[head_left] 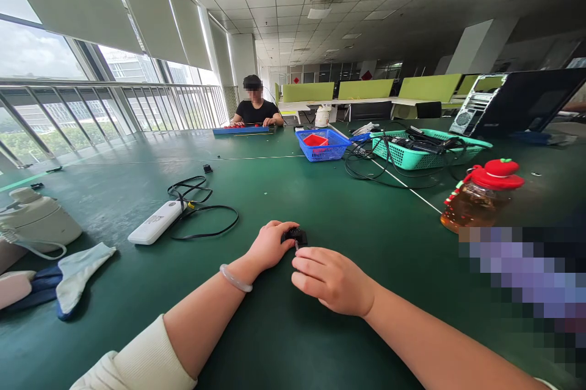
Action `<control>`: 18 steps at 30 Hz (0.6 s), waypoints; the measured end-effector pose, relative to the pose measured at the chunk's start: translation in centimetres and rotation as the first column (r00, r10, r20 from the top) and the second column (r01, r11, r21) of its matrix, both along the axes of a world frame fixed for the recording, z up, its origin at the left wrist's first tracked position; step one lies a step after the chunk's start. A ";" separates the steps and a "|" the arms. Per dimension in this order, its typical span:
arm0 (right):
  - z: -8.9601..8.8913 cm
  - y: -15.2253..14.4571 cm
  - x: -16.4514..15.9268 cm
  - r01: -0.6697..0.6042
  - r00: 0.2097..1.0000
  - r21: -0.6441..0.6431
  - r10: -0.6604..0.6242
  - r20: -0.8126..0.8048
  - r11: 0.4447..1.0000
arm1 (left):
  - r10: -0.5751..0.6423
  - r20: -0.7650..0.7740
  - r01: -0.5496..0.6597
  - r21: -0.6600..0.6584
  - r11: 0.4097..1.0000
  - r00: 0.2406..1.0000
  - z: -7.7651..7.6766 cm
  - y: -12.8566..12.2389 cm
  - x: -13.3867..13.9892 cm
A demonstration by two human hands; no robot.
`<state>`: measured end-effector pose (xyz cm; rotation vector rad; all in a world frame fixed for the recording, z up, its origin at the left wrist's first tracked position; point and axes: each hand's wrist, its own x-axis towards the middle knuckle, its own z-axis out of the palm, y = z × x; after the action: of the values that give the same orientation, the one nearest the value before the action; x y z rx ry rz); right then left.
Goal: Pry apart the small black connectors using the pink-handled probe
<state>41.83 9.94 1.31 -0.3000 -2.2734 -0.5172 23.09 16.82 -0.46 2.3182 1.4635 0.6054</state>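
On the green tabletop in front of me lies a small black block-like object (300,236), its exact kind too small to tell. My left hand (272,243) grips it between thumb and fingers from the left. From the right, my right hand (332,280) pinches a short, thin piece (296,246) whose end meets the black object's near side. Fingertips hide most of that piece. The right hand's other fingers are curled. A pale bangle (235,279) circles my left wrist.
Left of my hands lies a white power strip (158,222) with a looped black cable (215,235). Farther off are a blue basket (323,149) and a green basket (403,158) of cables. A red-lidded bottle (478,198) stands right. Across the table sits a person (256,110).
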 end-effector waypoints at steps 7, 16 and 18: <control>-0.1 -0.2 -0.2 -0.006 1.000 0.008 0.006 -0.010 1.000 | 0.005 0.004 -0.005 0.008 1.000 1.000 0.1 -0.1 0.0; 0.1 0.0 0.0 0.007 0.995 -0.011 -0.008 -0.099 1.000 | -0.002 -0.001 0.002 -0.001 1.000 1.000 0.2 -0.1 0.1; 0.1 0.0 0.1 0.012 0.994 -0.009 -0.013 -0.105 1.000 | -0.002 0.002 0.002 -0.003 1.000 1.000 0.2 -0.2 0.1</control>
<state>41.90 9.96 1.43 -0.3381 -2.1737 -0.4870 23.15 16.67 -0.21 2.3163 1.4594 0.6048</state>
